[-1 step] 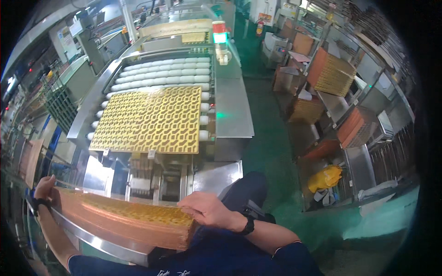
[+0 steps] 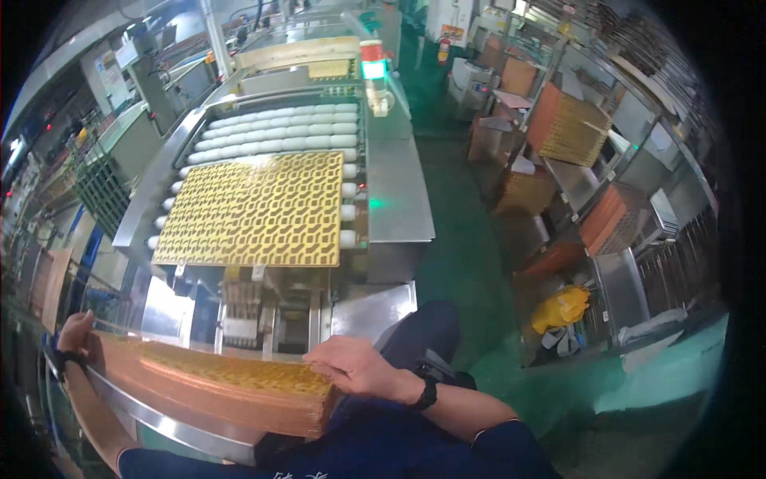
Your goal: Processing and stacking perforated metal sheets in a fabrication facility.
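A thick stack of copper-edged circuit board panels (image 2: 203,393) lies in front of me, with a yellow and brown pattern on top. My right hand (image 2: 351,365) is closed in a pinch at the upper right corner of the stack, on the edge of a panel. At the other end, my left hand (image 2: 77,331) grips the panel's left edge, thumb up, its fingers partly hidden. A thin edge runs between both hands. Beyond the stack, a yellow patterned circuit board panel (image 2: 251,209) lies flat on the white rollers (image 2: 275,128) of a conveyor.
A signal lamp (image 2: 373,70) glows green-white by the conveyor's metal side cover (image 2: 399,191). On the right, a rack holds stacked panels (image 2: 568,124) and a yellow cloth-like bundle (image 2: 561,309). A green floor aisle (image 2: 459,231) runs between. A metal ledge (image 2: 171,423) borders the stack.
The view has shifted very slightly. Both hands stay at the stack, and the panel on the rollers rests in the same place.
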`<state>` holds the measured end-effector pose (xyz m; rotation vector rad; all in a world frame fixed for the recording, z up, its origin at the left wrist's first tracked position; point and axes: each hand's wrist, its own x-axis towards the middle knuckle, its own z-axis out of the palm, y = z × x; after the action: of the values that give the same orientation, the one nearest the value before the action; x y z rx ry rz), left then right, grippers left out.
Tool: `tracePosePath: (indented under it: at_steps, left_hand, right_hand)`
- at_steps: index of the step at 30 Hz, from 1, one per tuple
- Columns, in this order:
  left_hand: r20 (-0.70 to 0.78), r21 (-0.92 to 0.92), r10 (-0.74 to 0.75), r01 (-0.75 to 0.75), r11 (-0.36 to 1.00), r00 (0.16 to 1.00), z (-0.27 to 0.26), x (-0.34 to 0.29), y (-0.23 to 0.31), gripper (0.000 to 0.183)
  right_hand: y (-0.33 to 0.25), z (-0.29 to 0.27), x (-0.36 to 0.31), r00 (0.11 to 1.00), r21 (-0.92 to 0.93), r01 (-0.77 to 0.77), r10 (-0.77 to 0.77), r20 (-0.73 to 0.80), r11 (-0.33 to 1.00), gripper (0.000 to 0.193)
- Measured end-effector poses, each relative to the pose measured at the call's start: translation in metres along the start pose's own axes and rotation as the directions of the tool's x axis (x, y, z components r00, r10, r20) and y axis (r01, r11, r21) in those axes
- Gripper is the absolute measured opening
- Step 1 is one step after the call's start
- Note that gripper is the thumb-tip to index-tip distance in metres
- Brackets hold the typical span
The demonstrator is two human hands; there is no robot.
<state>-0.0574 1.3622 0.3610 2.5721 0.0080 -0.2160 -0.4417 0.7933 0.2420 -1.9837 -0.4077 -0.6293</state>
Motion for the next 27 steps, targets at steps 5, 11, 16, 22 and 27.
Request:
tracePosePath:
  at_steps: [5,11,16,22,27]
  left_hand:
    - [-0.07,0.034,0.064,-0.062,0.997,0.996,0.0,0.008,-0.035,0.047]
    - [0.01,-0.136,-0.056,0.057,0.989,0.998,-0.007,0.012,-0.014,0.046]
    - [0.053,-0.196,-0.105,0.114,0.974,0.993,-0.021,0.025,-0.03,0.048]
    - [0.025,-0.134,-0.099,0.101,0.986,0.995,-0.018,0.033,-0.032,0.052]
    - [0.089,-0.14,-0.127,0.138,0.98,0.988,-0.009,0.015,0.006,0.043]
  right_hand:
    - [0.012,0.015,-0.01,1.0,0.045,-0.003,0.004,-0.004,0.999,0.019]
    - [0.014,0.021,-0.014,0.993,0.25,-0.105,0.113,-0.021,0.963,0.031]
    - [0.018,0.037,-0.015,0.972,0.475,-0.212,0.236,0.01,0.854,0.038]
    - [0.021,0.048,-0.016,0.959,0.463,-0.176,0.258,-0.12,0.869,0.041]
    - [0.02,0.05,-0.014,0.953,0.454,-0.172,0.264,-0.149,0.875,0.042]
